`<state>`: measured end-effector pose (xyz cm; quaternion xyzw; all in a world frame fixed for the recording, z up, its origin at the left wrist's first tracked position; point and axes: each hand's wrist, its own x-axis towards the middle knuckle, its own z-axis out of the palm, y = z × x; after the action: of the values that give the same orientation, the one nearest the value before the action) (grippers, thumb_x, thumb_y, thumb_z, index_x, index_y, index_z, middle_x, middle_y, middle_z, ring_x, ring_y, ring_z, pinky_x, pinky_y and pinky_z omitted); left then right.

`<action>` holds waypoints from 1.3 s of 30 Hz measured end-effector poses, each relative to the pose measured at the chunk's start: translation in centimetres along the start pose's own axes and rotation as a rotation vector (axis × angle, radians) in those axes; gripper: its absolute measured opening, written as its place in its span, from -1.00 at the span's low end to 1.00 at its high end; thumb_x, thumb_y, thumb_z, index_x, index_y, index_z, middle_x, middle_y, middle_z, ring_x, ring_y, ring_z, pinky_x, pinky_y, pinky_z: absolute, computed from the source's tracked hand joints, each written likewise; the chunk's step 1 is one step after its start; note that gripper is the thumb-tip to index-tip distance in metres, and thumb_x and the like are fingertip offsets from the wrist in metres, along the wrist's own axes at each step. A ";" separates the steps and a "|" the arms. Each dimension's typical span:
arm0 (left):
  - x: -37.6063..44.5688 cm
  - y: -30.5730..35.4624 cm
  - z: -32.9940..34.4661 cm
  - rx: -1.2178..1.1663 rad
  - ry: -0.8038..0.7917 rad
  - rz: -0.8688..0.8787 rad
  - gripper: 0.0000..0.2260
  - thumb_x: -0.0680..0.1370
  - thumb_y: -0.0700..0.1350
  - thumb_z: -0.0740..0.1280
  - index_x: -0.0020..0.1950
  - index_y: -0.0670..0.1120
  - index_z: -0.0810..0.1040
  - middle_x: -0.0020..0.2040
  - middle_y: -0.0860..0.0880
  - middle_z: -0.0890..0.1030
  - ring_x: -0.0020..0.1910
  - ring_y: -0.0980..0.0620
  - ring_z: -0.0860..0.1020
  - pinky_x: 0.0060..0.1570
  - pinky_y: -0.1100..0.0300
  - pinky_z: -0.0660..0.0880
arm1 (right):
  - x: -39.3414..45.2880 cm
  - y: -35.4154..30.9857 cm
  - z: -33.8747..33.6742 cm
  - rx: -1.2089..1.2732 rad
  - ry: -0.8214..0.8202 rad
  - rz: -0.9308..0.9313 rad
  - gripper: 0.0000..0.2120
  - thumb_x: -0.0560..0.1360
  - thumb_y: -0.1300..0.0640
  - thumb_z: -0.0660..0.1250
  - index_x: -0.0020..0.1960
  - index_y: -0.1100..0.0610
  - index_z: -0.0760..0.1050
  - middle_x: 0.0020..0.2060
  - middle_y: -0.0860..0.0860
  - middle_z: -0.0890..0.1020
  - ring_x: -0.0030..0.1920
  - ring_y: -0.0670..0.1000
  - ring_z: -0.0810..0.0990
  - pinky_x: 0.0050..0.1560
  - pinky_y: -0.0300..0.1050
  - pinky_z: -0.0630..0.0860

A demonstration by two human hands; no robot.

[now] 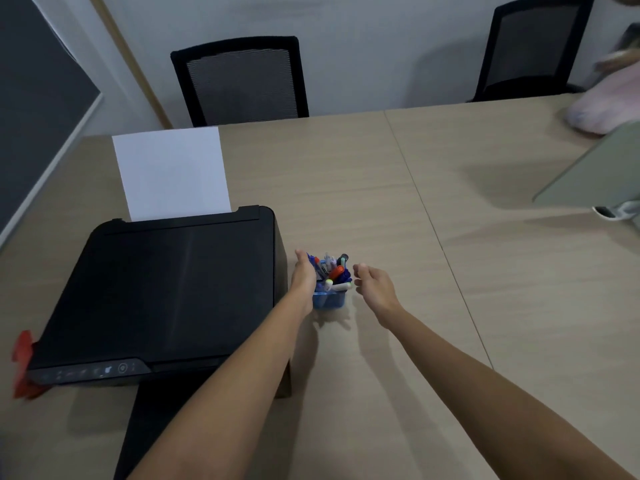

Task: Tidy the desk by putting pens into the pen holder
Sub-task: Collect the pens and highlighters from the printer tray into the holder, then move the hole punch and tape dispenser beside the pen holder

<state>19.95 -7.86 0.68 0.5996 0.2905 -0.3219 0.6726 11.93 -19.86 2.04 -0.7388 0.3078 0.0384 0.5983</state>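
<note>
The tabletop [346, 188], pale wood grain with a seam running down its right half, carries everything in view. Its largest load is a black printer [166, 292] on the left, with a white sheet of paper [171, 173] standing up from its rear feed. Two black mesh chairs [242, 81] sit behind the far edge.

Just beside the printer's right flank stands the small blue pen holder [330, 299], crowded with pens [334, 271] and markers that splay out of its top in blue, orange, white and dark colours. No loose pen shows anywhere on the bare wood, so the collecting looks finished, or close to it, and the step in hand seems to be settling the full holder.

The left hand [304, 278] rests against the holder's left side, between it and the printer; its fingers lie on the far side of the bundle, and whether they close on anything cannot be told. The right hand [375, 287] hovers just to the right of the holder, clear of it, fingers [360, 270] loosely curled and apart, holding nothing.

The next move probably calls for steadying the holder from both sides, since its contents lean outward and a careless nudge could tip the light cup or spill a marker.
</note>
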 end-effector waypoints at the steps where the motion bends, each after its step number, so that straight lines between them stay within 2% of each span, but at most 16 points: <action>1: -0.6 0.7 -0.1 0.014 0.005 0.002 -0.11 0.44 0.46 -0.16 0.29 -0.19 0.54 0.12 -0.20 0.67 0.04 -0.27 0.67 -0.45 0.17 0.56 | -0.5 -0.7 -0.3 -0.041 0.054 -0.043 -0.52 0.57 -0.02 0.07 0.06 0.41 0.46 -0.01 0.34 0.60 0.04 0.30 0.56 0.13 0.20 0.49; 4: -6.2 3.5 -0.4 0.053 -0.036 0.084 -0.31 0.53 0.37 -0.08 0.33 -0.11 0.42 0.05 -0.13 0.66 -0.03 -0.10 0.65 -0.08 0.06 0.58 | -2.2 -3.9 -1.1 -0.121 0.197 -0.191 -0.57 0.61 0.05 0.05 0.04 0.41 0.49 0.02 0.34 0.61 0.09 0.29 0.54 0.10 0.14 0.46; 5: -8.6 4.5 -0.6 0.105 -0.036 0.159 -0.47 0.59 0.29 -0.07 0.34 -0.01 0.38 0.14 -0.11 0.61 0.08 -0.05 0.60 0.07 0.06 0.52 | -2.8 -5.1 -1.1 -0.135 0.220 -0.245 -0.57 0.62 0.06 0.04 0.04 0.41 0.49 0.02 0.35 0.61 0.09 0.30 0.54 0.09 0.14 0.46; 7: -11.8 6.0 -2.4 0.158 -0.050 0.328 -0.50 0.64 0.18 -0.03 0.49 -0.03 0.29 0.45 -0.07 0.41 0.42 -0.05 0.38 0.40 -0.02 0.29 | -4.1 -7.6 -0.4 -0.145 0.234 -0.340 -0.59 0.62 0.08 0.05 0.05 0.39 0.50 0.02 0.34 0.61 0.09 0.29 0.55 0.10 0.13 0.46; 8: -13.4 6.8 -3.5 0.157 -0.073 0.370 -0.50 0.64 0.15 -0.01 0.51 -0.07 0.28 0.51 -0.06 0.34 0.48 -0.05 0.31 0.46 -0.04 0.22 | -4.6 -8.8 0.2 -0.148 0.231 -0.375 -0.61 0.62 0.08 0.06 0.04 0.37 0.52 0.01 0.33 0.62 0.08 0.27 0.56 0.10 0.11 0.46; 12: -19.2 9.0 -12.1 0.080 -0.102 0.532 -0.57 0.67 0.06 0.04 0.45 -0.12 0.37 0.40 -0.07 0.48 0.37 -0.07 0.46 0.40 -0.06 0.36 | -7.4 -13.1 5.9 -0.168 0.148 -0.497 -0.64 0.60 0.02 0.10 0.01 0.24 0.56 -0.11 0.25 0.66 -0.03 0.24 0.60 0.07 0.15 0.52; 15: -21.6 8.9 -21.2 0.070 -0.032 0.617 -0.63 0.65 0.04 0.10 0.38 -0.09 0.43 0.27 -0.05 0.57 0.25 -0.03 0.55 0.31 -0.02 0.45 | -10.2 -15.2 12.7 -0.196 0.038 -0.547 -0.67 0.58 -0.04 0.12 0.05 0.14 0.57 -0.10 0.16 0.67 -0.04 0.18 0.62 0.07 0.15 0.54; 17: -22.0 8.0 -27.9 0.075 0.066 0.607 -0.67 0.65 0.01 0.12 0.34 -0.08 0.46 0.22 -0.04 0.59 0.20 -0.02 0.57 0.25 0.01 0.46 | -12.5 -16.1 17.8 -0.202 -0.040 -0.565 -0.68 0.56 -0.06 0.15 0.06 0.12 0.57 -0.08 0.12 0.67 -0.02 0.13 0.62 0.09 0.13 0.55; 19: -22.5 6.5 -35.2 0.060 0.188 0.582 -0.72 0.64 -0.02 0.15 0.27 -0.09 0.49 0.16 -0.05 0.60 0.09 0.00 0.58 0.05 0.12 0.48 | -15.3 -16.6 24.0 -0.208 -0.134 -0.570 -0.72 0.56 -0.03 0.18 0.06 0.10 0.57 -0.06 0.08 0.67 0.00 0.09 0.62 0.09 0.09 0.56; 22: -22.8 3.5 -46.3 0.121 0.424 0.542 -0.85 0.62 -0.10 0.21 -0.10 -0.03 0.54 0.00 -0.08 0.58 -0.12 0.02 0.56 -0.25 0.21 0.35 | -19.3 -16.6 33.2 -0.238 -0.242 -0.576 -0.76 0.56 0.03 0.20 0.11 0.09 0.56 0.00 0.08 0.67 0.03 0.07 0.61 0.10 0.06 0.55; 24: -22.1 1.3 -52.5 0.211 0.577 0.487 -0.89 0.58 -0.12 0.27 -0.09 -0.05 0.58 0.04 -0.15 0.60 0.04 -0.05 0.57 -0.14 0.16 0.43 | -21.1 -16.4 38.3 -0.282 -0.311 -0.577 -0.76 0.57 0.07 0.21 0.14 0.13 0.56 0.06 0.10 0.66 0.07 0.09 0.60 0.11 0.00 0.51; 26: -21.2 -1.1 -57.8 0.301 0.676 0.352 -0.65 0.55 -0.07 0.32 0.28 -0.19 0.51 0.29 -0.21 0.54 0.29 -0.14 0.50 0.21 0.08 0.44 | -22.7 -15.8 43.3 -0.344 -0.356 -0.569 -0.74 0.56 0.11 0.23 0.16 0.18 0.57 0.11 0.14 0.65 0.14 0.13 0.58 0.17 -0.04 0.46; 29: -19.7 -4.0 -61.9 0.414 0.637 0.149 -0.30 0.50 0.04 0.38 0.48 -0.27 0.19 0.44 -0.23 0.36 0.40 -0.19 0.38 0.32 0.07 0.40 | -24.0 -13.8 49.0 -0.456 -0.405 -0.510 -0.72 0.56 0.12 0.23 0.18 0.20 0.57 0.15 0.18 0.64 0.20 0.17 0.57 0.23 -0.04 0.43; 33: -16.9 -5.7 -62.8 0.528 0.556 0.016 -0.13 0.42 0.15 0.45 0.49 -0.28 0.10 0.41 -0.21 0.40 0.33 -0.18 0.46 0.21 0.04 0.47 | -23.4 -11.1 53.7 -0.636 -0.401 -0.400 -0.71 0.55 0.11 0.24 0.18 0.22 0.54 0.17 0.23 0.61 0.20 0.21 0.56 0.22 -0.03 0.44; 35: -15.4 -6.2 -62.5 0.533 0.566 -0.005 -0.13 0.42 0.12 0.47 0.50 -0.25 0.08 0.41 -0.22 0.40 0.33 -0.19 0.47 0.22 -0.01 0.48 | -22.5 -10.3 55.1 -0.691 -0.370 -0.358 -0.68 0.54 0.10 0.26 0.20 0.27 0.50 0.18 0.27 0.59 0.22 0.24 0.54 0.22 0.00 0.43; 39: -13.8 -7.0 -62.6 0.528 0.643 0.062 -0.40 0.45 -0.08 0.46 0.35 -0.21 0.23 0.30 -0.21 0.48 0.21 -0.20 0.54 0.09 -0.02 0.54 | -20.4 -9.2 57.3 -0.678 -0.323 -0.246 -0.63 0.54 0.10 0.28 0.21 0.35 0.48 0.18 0.30 0.58 0.22 0.27 0.53 0.19 0.02 0.44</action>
<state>5.55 54.97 0.04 0.8300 0.3749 -0.1613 0.3802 17.90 41.33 2.57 -0.9103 0.0890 0.1817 0.3611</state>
